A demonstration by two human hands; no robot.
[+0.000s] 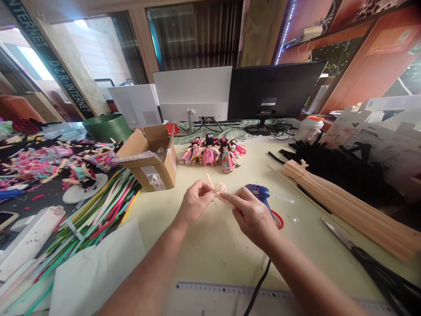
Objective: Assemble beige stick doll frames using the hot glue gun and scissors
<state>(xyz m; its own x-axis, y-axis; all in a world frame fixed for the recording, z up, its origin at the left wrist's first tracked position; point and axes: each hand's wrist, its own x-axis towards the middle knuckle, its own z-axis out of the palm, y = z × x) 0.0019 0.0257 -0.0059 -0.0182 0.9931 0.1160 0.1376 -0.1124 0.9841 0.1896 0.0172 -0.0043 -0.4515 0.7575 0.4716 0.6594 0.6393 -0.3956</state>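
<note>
Between my two hands is a beige pipe cleaner coiled into a round shape, with one short end sticking up. My left hand pinches its left side between thumb and fingers. From the other side, my right hand grips the coil's lower right, index finger stretched along it. Just behind my right hand lies a blue glue gun with a clear glue stick poking out to the right. Fingers cover part of the coil.
Several small dolls stand beyond my hands, beside an opened cardboard box. Coloured pipe cleaners lie left; a beige bundle and black scissors lie right. A ruler and black cable are in front; monitors stand behind.
</note>
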